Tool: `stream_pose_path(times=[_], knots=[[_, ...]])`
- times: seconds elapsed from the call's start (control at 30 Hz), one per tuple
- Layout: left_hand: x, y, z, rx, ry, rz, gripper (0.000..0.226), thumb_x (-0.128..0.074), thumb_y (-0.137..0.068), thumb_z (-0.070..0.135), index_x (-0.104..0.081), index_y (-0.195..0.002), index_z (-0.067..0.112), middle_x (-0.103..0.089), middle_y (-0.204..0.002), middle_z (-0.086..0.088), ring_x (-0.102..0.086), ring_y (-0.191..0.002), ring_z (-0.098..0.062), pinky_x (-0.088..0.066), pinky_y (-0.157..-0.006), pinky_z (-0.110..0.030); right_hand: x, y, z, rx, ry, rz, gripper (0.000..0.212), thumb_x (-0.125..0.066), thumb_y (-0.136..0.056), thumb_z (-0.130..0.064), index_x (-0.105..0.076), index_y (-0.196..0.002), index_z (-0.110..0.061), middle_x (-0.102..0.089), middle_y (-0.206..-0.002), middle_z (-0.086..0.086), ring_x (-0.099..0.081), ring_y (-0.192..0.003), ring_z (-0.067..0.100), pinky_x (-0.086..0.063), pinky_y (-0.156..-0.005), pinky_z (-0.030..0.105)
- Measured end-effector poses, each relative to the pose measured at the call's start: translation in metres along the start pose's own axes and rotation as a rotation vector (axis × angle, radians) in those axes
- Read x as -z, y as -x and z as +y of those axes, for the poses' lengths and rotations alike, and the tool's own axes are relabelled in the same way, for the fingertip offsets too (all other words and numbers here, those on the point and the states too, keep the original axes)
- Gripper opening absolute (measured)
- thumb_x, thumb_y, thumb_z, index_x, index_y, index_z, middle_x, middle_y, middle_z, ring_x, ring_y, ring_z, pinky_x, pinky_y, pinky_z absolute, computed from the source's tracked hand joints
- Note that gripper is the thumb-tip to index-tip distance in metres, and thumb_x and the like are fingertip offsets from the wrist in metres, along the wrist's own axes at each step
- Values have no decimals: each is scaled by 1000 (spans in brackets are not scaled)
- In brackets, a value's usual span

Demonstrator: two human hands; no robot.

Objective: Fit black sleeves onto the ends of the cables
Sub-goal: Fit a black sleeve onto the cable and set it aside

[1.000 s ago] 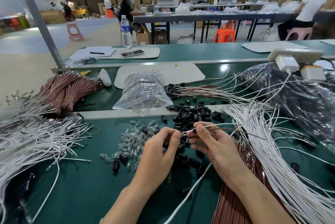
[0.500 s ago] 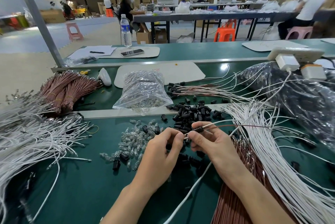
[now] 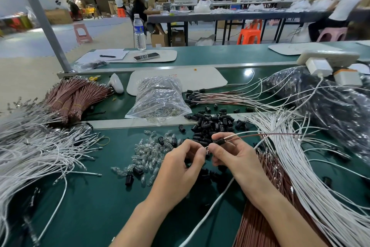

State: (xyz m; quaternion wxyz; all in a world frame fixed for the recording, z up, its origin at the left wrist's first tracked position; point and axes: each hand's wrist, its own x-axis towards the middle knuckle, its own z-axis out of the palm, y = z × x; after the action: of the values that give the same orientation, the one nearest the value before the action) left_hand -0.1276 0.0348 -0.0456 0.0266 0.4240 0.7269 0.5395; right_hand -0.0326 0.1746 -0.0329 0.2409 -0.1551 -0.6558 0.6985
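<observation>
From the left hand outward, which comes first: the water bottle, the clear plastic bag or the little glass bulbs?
1. glass bulbs, just left of the left hand.
2. clear plastic bag, beyond them, mid-bench.
3. water bottle, at the far back edge.

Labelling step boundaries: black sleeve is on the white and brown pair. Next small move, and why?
Probably slide the black sleeve toward the metal tips until it seats over them. The right hand pinches the sleeve on the cable pair, the left hand pinches the tips, which poke out bare beyond it.

cable heaps (image 3: pixel 36 152) flanking, open mat (image 3: pixel 90 210) front-left
</observation>
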Motion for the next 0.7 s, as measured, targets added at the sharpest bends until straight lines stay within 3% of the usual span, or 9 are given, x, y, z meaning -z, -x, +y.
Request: stream_pose_path(times=[0.07,0.4,0.57,0.7], knots=[[0,0,1,4,22,-3,13,-55,-101,38,-61,-91,34,-64,-76,11,-58,-67,-9,-44,-59,-19,0,0,0,3,0,-3,23,-79,-76,-34,-74,-98,-35,-71,-72,-4,-67,-68,8,-56,-68,21],[1,-1,0,48,111,-8,13,-57,-100,31,-61,-88,32,-64,-79,2,-58,-69,-14,-47,-62,-22,1,-2,3,12,61,-6,27,-79,-76,-37,-73,-102,-38,-71,-74,-3,-66,-68,9,-60,-76,31],[0,-1,1,39,99,-20,11,-57,-99,35,-61,-88,33,-65,-79,6,-58,-69,-8,-48,-62,-24,1,-1,2,20,43,-5,27,-78,-76,-36,-73,-102,-42,-69,-70,-8,-65,-67,8,-58,-73,23],[0,-1,1,53,91,-22,13,-58,-99,32,-62,-88,34,-67,-79,9,-59,-69,-5,-45,-63,-14,1,-1,0,18,24,-5,32,-78,-74,-38,-72,-106,-44,-70,-71,-4,-64,-64,10,-57,-71,22]])
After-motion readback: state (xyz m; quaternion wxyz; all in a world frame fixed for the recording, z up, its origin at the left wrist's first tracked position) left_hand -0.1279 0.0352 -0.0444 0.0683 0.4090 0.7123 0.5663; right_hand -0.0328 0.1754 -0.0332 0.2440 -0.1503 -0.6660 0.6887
